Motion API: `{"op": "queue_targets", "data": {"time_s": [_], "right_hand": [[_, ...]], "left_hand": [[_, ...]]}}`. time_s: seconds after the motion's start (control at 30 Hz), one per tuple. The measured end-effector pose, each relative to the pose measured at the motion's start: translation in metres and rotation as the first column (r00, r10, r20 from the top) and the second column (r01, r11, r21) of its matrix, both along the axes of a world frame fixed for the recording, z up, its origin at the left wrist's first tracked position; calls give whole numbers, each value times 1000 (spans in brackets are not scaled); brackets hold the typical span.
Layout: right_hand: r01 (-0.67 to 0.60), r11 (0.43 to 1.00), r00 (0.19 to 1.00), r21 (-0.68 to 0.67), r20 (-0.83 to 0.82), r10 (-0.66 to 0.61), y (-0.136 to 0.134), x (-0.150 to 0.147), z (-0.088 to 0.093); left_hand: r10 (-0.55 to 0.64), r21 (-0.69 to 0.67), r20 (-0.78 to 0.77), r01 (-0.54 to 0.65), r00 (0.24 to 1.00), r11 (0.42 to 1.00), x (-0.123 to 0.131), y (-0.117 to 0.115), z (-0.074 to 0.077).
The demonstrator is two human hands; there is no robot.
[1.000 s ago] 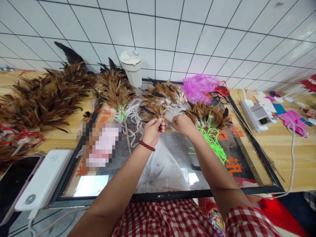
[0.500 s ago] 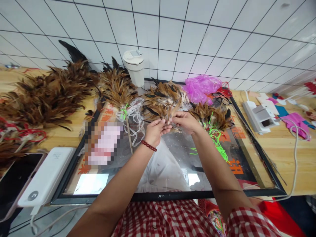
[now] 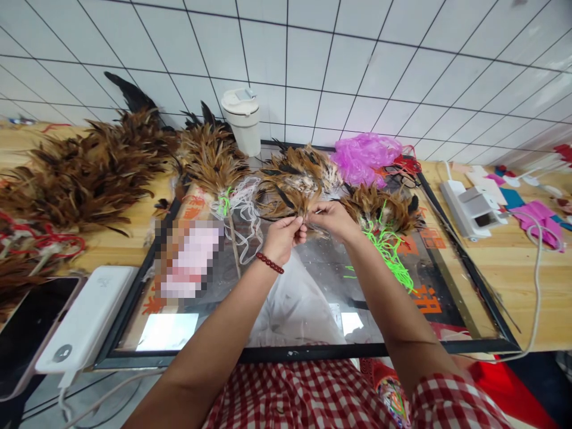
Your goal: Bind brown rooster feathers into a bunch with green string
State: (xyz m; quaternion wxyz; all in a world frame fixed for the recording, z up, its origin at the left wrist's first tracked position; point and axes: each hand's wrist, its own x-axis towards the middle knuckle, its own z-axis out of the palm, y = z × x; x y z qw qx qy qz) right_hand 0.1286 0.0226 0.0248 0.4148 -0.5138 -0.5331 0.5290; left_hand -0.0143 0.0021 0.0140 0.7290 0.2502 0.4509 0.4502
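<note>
My left hand (image 3: 285,237), with a red bead bracelet at its wrist, pinches the base of a small bunch of brown feathers (image 3: 292,201). Close beside it, my right hand (image 3: 331,219) has its fingers closed at the same feathers' pale lower ends. Just behind both hands lies a pile of brown and black feathers (image 3: 308,167). A feather duster (image 3: 214,161) with a thin stick and green tie rests to the left. Right of my right hand, more feathers (image 3: 384,205) lie by bright green strings (image 3: 393,262).
A black-framed glass panel (image 3: 313,356) lies under the work. Behind stand a white cup (image 3: 243,122) and a purple plastic bag (image 3: 364,158). At left are a large feather heap (image 3: 84,173), a power bank (image 3: 87,319) and a phone (image 3: 38,322); at right, a white device (image 3: 471,208).
My left hand's fingers have drawn closer together at the feather bases. The feathers between my hands now fan more upright. My right hand has shifted only slightly.
</note>
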Motion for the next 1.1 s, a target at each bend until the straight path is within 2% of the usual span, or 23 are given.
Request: {"op": "queue_targets", "data": {"time_s": [0.1,0.2,0.27,0.33,0.47,0.57,0.7,0.9,1.0,1.1], "right_hand": [[-112,993,994,-43,-24,111,-2,3,7],[-259,963,962,-77,-106,251,-6,5,15],[-312,947,945,-75,-128,301,-7,5,17],[-292,954,953,-75,-110,283,-7,5,16],[-167,982,985,-84,-56,162,-4,6,14],[-214,973,974,-91,-92,206,-5,8,15],[-293,947,952,-133,-135,275,-6,8,14],[-185,971,977,-153,-134,165,-5,5,12],[-201,969,978,-143,-79,191,-5,4,12],[-179,983,983,-31,27,179,-3,9,14]], "left_hand": [[-8,32,-6,9,1000,999,0,1,-2],[-12,33,-7,12,1000,999,-1,1,-2],[-28,30,-9,28,1000,999,-1,1,-2],[-56,42,-9,57,998,998,-1,1,-2],[-154,127,0,153,988,980,-1,-1,-4],[-215,149,6,211,977,966,-1,-2,-5],[-317,63,58,314,947,947,-4,-2,-3],[-443,61,199,441,874,896,-8,-3,1],[-426,28,147,427,893,904,-5,-4,0],[-275,37,136,273,952,961,-3,-3,0]]}}
